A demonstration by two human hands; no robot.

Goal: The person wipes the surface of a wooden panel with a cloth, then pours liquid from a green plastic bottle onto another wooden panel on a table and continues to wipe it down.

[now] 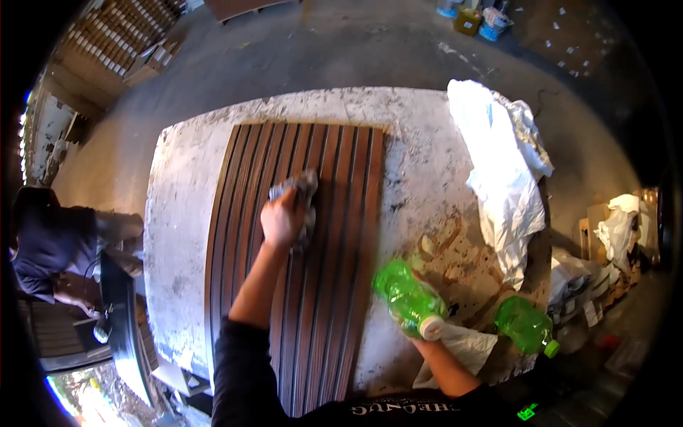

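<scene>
A dark brown slatted wood panel (334,235) with black grooves lies on a stained, pale worktable (181,192). My left hand (282,219) is closed around a crumpled grey rag (306,186) and presses it on the slats near the panel's middle. To the right of the panel, my right hand (425,347) grips a green plastic bottle (409,295) with a white cap, tilted with the cap toward me. The bottle hides most of that hand's fingers. A second green bottle (523,325) with a green cap lies at the table's near right.
A white cloth (498,171) drapes over the table's right edge, and another pale cloth (466,352) lies by my right forearm. At the left, a person (64,245) works at a dark panel (122,313). Containers (475,20) stand on the floor beyond the table.
</scene>
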